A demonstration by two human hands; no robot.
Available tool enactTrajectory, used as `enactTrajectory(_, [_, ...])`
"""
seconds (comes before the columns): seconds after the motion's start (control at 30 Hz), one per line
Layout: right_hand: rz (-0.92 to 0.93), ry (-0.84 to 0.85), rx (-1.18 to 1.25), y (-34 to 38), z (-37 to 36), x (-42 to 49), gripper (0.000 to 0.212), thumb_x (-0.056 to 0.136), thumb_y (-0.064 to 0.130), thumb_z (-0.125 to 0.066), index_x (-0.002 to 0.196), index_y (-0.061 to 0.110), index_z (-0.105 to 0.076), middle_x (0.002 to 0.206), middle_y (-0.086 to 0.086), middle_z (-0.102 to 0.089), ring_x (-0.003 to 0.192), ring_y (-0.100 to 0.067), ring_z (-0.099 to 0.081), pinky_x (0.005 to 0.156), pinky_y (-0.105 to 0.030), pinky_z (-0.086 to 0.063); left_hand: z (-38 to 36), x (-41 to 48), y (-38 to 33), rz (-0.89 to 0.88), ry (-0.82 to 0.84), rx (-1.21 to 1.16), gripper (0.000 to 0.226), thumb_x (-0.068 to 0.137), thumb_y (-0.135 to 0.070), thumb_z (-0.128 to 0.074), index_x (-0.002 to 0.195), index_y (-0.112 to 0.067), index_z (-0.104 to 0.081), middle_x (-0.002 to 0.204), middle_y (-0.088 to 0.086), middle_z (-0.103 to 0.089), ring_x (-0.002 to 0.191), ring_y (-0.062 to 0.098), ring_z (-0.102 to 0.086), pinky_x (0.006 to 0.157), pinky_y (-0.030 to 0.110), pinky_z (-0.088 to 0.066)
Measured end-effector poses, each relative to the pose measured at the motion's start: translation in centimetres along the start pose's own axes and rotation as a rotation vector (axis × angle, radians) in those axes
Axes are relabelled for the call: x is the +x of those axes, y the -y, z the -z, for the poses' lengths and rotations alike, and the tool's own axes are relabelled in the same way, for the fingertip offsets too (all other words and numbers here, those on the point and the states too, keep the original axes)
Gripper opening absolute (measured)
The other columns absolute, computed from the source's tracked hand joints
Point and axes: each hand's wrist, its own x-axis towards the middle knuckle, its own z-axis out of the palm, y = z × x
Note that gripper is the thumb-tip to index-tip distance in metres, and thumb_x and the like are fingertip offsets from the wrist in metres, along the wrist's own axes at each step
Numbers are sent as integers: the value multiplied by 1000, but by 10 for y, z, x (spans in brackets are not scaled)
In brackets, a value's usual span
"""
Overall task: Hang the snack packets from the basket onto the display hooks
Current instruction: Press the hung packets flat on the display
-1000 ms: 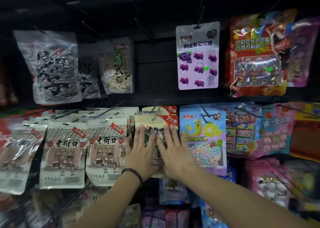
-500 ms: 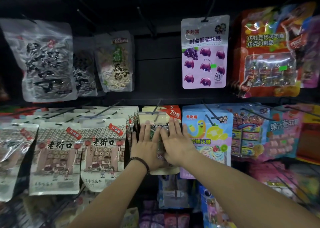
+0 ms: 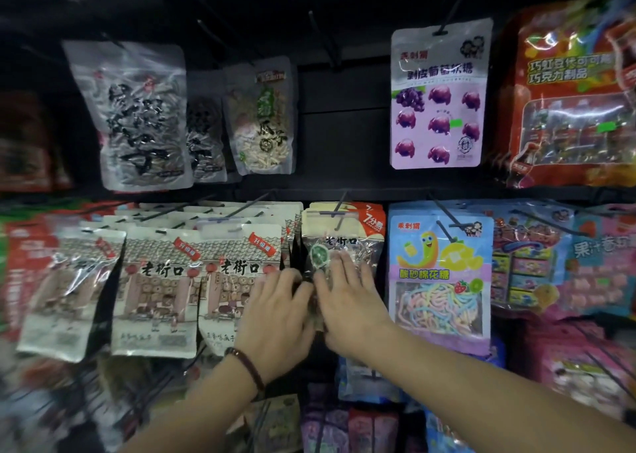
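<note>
The left hand (image 3: 278,311) lies with straight, spread fingers, its fingertips at the left edge of the clear-fronted film snack packet with a cream header (image 3: 339,242). The right hand (image 3: 347,301) lies flat on that packet's lower front, fingers extended. Neither hand curls round anything; both press rather than grip.

The packet hangs directly under the palms. Its header is threaded on the thin black wire display hook (image 3: 339,211), in front of a similar packet with a red corner.

It looks light, and its glossy film is probably slippery and crinkly, so the soft body would shift under a squeeze. The flat header strip seems the stiffest part. Pinching it beside the hang hole, or holding the two side seams, should give the surest hold.

Just left of the packet hang white paper-look packets printed with red lanterns (image 3: 237,280), one partly under the left hand. Just right of it hangs a pastel blue-and-lilac candy packet (image 3: 438,273).
</note>
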Motion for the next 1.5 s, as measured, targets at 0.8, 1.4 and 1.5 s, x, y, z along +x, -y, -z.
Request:
enactTrajectory(0.8, [83,13,-117,89,-26,91,144,77,78,-72,166,7,15,167,-32,32,153,-52,34,121,-78,7,-29,6,139,159,441,190,170,56,-95,-74,157,-24,42,166,18,43,156,38,37,132,59,9])
enactTrajectory(1.4, [172,1,-17,73,8,79,106,94,60,-66,168,12,-8,176,-23,7,163,-41,12,131,-62,-3,-11,-3,121,211,452,281,148,76,-78,-74,164,-19,29,175,21,24,164,41,15,133,60,-1])
enactTrajectory(1.5, [176,-26,18,66,15,46,90,101,57,-56,167,12,-14,175,-21,-3,164,-40,3,132,-60,-9,5,-20,99,246,406,143,121,86,-71,-68,169,-23,6,177,18,5,165,41,-2,132,58,-8])
